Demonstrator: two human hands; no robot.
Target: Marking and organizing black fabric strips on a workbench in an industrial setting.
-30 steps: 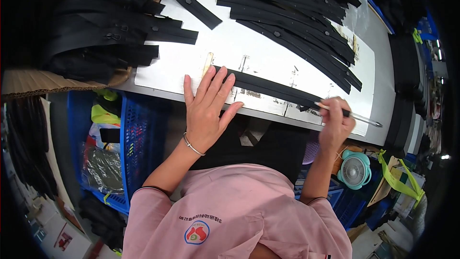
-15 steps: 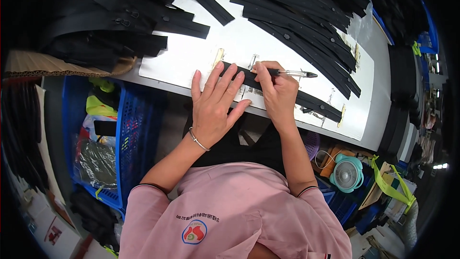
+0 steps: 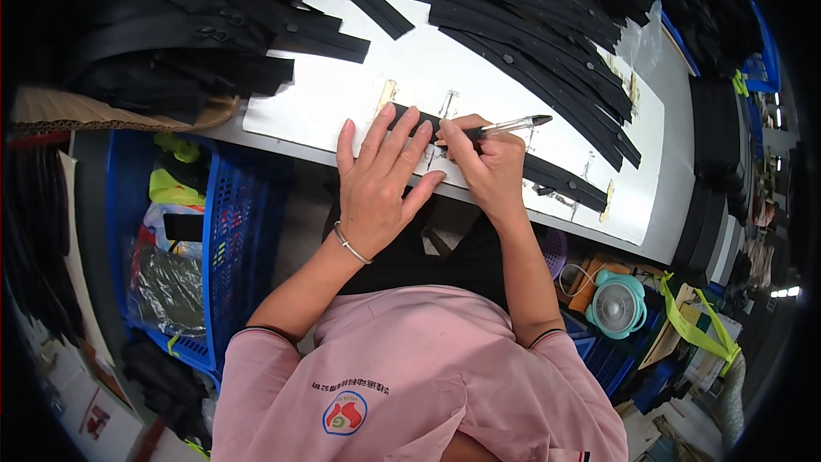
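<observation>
A long black strip lies along the near edge of the white tabletop. My left hand rests flat on its left end, fingers spread, a thin bracelet at the wrist. My right hand sits just right of the left one, closed around a silver pen whose tip meets the strip near my left fingertips.
Black strips lie fanned out at the back right, with a taller heap at the back left. A blue crate with bags stands below the table on the left. A teal fan sits low right.
My right hand with the pen has travelled left along the strip, from its right end to right beside my left hand. The left hand has stayed pressed on the strip.
</observation>
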